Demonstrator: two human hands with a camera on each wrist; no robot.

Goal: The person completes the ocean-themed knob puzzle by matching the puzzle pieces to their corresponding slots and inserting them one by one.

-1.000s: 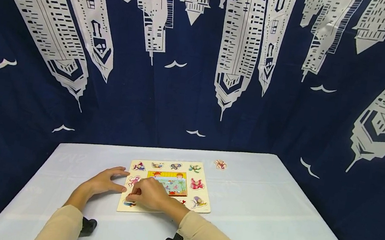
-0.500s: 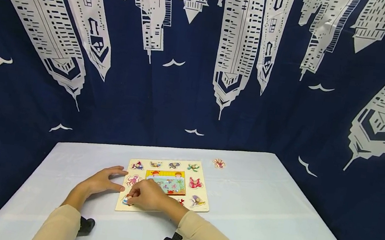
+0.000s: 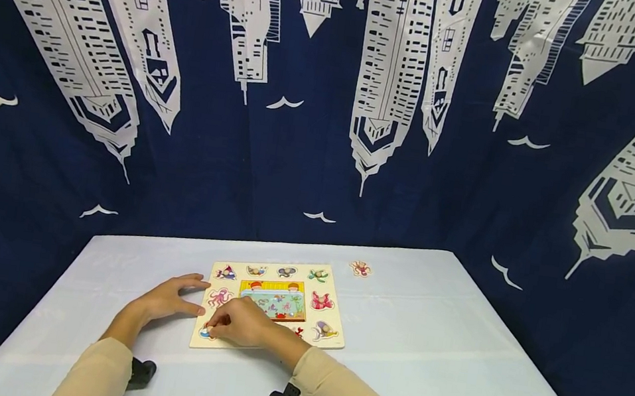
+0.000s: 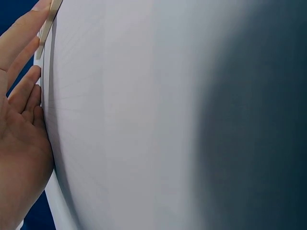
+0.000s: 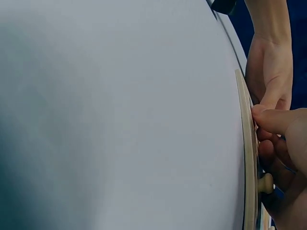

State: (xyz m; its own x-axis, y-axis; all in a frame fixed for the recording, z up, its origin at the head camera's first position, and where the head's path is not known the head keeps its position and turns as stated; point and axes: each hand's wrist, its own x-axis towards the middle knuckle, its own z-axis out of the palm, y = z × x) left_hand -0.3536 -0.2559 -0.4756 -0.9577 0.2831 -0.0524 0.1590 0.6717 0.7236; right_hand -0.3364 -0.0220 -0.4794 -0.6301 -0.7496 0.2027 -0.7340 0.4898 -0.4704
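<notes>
A cream wooden knob puzzle board lies on the table, with sea-animal pieces around a central fish-tank picture. My right hand reaches across it and pinches a blue and red puzzle piece at the near left corner, partly hidden by the fingers. In the right wrist view, thumb and fingers of the right hand meet close over the board's edge. My left hand lies at the board's left side, fingers extended, thumb and fingertips right at the edge. The left hand also shows in its wrist view.
A loose red octopus piece lies on the white tablecloth, beyond the board's far right corner. Behind the table hangs a dark blue curtain with white buildings. A wooden knob stands up from the board below the right fingers.
The right hand has brought the pinched piece slightly left and down at the near left corner, turning it a little. The left hand holds its place. The head view has shifted slightly.
</notes>
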